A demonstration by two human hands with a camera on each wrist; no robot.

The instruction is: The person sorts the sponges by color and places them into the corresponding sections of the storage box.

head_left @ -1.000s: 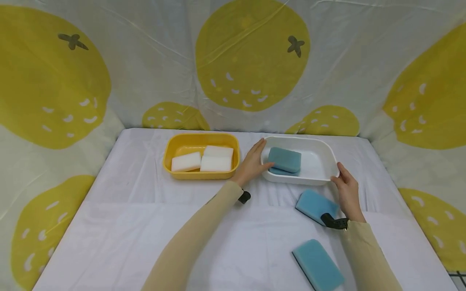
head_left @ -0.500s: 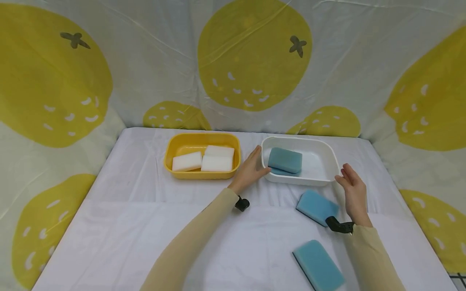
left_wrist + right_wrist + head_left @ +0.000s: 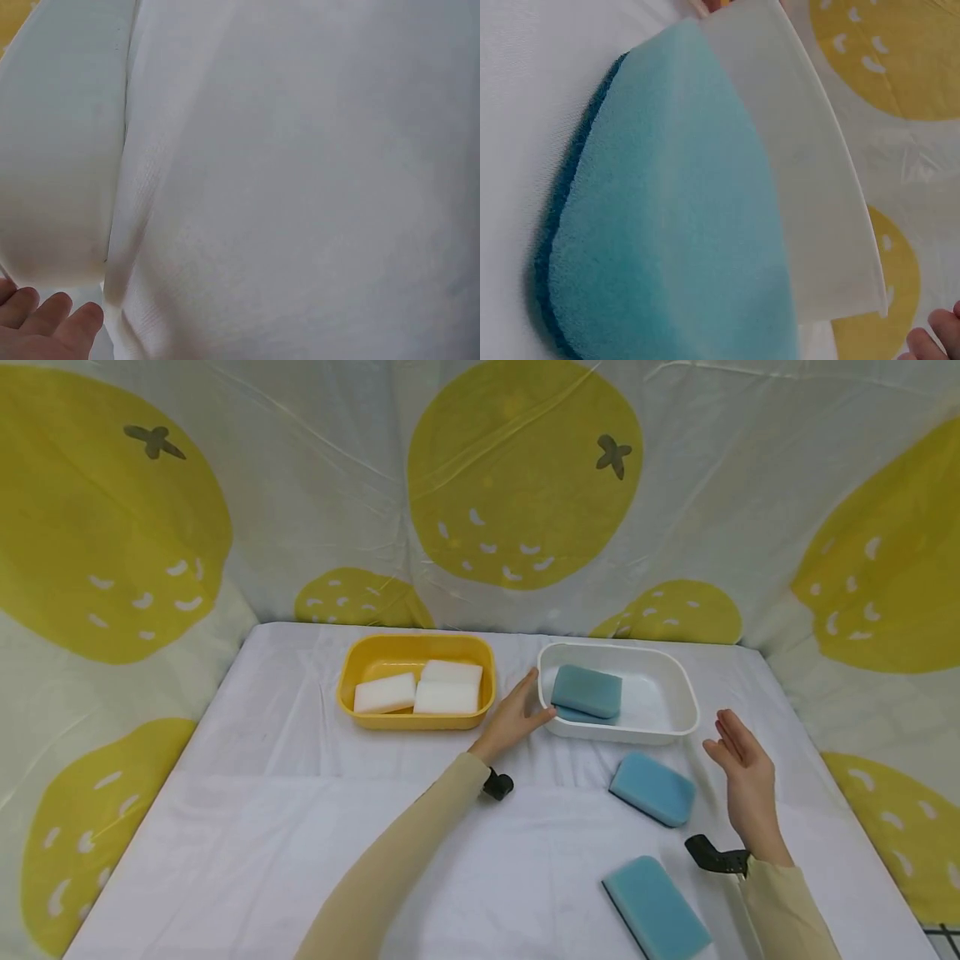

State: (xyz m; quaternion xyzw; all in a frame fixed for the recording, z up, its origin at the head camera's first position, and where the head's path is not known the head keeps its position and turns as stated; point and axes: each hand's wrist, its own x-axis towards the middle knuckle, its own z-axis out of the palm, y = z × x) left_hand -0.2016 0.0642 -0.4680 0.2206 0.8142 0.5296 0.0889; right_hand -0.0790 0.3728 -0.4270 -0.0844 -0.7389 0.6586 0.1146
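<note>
My left hand (image 3: 513,720) lies at the left end of a white plastic tub (image 3: 611,733), thumb by the front rim, fingers fairly straight. In the left wrist view its fingertips (image 3: 52,319) show beside the tub's wall (image 3: 60,165). Inside the tub, a blue-green sponge (image 3: 588,691) rests on top of another, mostly hidden one. Off the tub's right front corner, my right hand (image 3: 752,785) is held with fingers extended and nothing in it. Nearest to it on the cloth is a blue sponge (image 3: 651,789) with a dark underside, large in the right wrist view.
Left of the white tub stands a yellow tub (image 3: 412,723) holding three white sponges (image 3: 446,697). Another blue sponge (image 3: 656,906) lies near the front. White cloth (image 3: 300,835) covers the table, and a lemon-print curtain (image 3: 315,485) rises behind and on both sides.
My right hand has let go of the white tub's right end and moved right and toward me. My left hand has slid slightly back along the left end. The tub stays put.
</note>
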